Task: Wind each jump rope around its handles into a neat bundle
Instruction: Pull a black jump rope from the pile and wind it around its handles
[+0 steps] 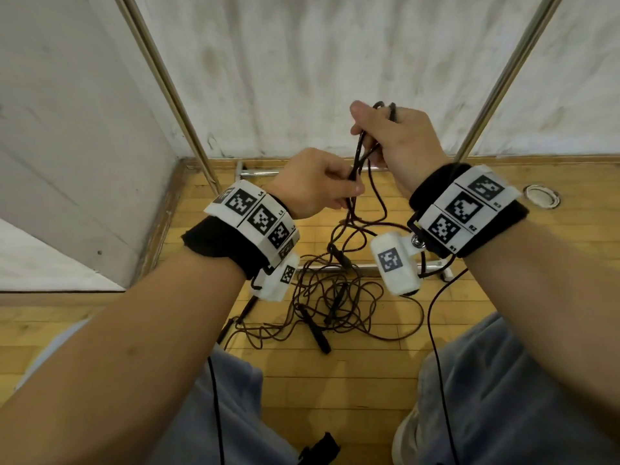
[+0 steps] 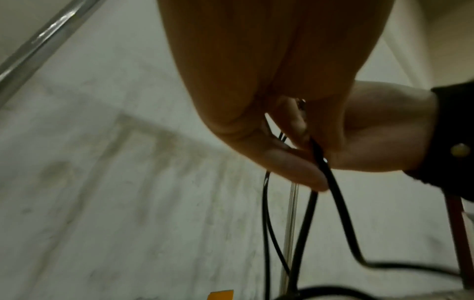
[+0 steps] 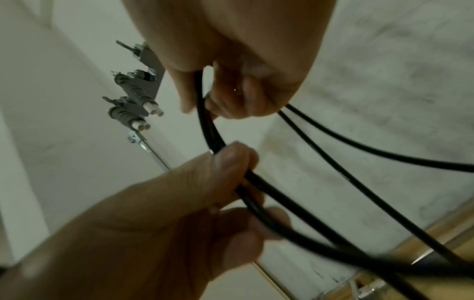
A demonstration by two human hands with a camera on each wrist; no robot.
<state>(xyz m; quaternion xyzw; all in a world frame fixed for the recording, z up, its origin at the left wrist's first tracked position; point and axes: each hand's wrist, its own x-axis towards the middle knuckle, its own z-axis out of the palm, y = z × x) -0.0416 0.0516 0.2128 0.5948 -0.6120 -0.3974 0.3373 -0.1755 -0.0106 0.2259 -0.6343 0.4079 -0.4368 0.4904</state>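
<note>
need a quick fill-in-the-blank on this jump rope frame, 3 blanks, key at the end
1. The thin black jump rope cord is held by ____ hands at once.
2. The right hand is ____ than the left hand in the head view.
3. The tangled pile of rope lies on the ____ plank floor.

Missing words: both; higher; wooden

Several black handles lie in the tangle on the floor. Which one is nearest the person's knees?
The long black handle at the tangle's near edge, lying slanted on the wood floor; the other handles lie farther back within the loops.
</note>
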